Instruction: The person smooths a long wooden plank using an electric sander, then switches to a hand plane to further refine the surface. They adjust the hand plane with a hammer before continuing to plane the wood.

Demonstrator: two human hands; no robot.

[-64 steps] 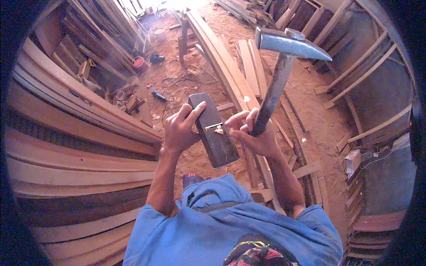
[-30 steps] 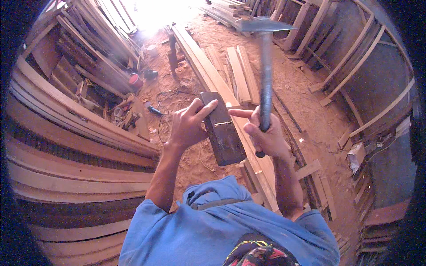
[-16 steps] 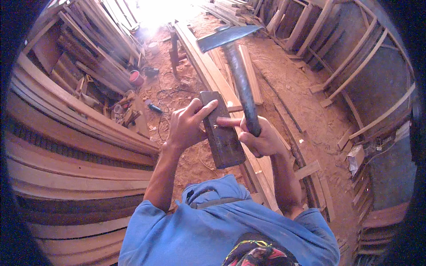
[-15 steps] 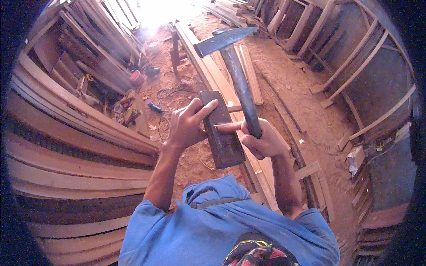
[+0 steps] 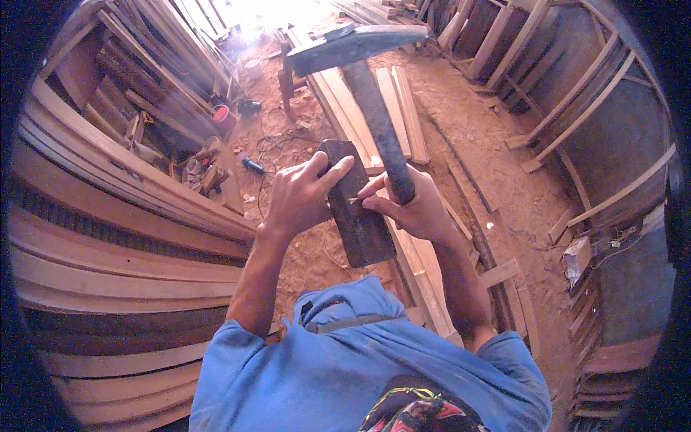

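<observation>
A dark wooden hand plane (image 5: pixel 368 237), a long block with a slot across its middle, is held in front of my chest. My left hand (image 5: pixel 296 200) is closed around its left side, fingers over the upper part. My right hand (image 5: pixel 426 210) grips the handle of a hammer (image 5: pixel 374 108) whose dark metal head points up and away from me. Thumb and index finger of that same hand pinch at the slot, where a small pale bit shows. What exactly they touch is too small to make out.
Long pale boards (image 5: pixel 425 266) run away from me beneath the hands. Stacked planks (image 5: pixel 129 281) fill the left side. On the dirt floor lie a blue power tool (image 5: pixel 253 166), cables and a red bucket (image 5: pixel 222 116). Wooden frames (image 5: pixel 576 144) lean along the right wall.
My right hand has shifted slightly up, its thumb joining the index finger at the plane's slot. The hammer head has swung up and a little left. My left hand keeps its hold.
</observation>
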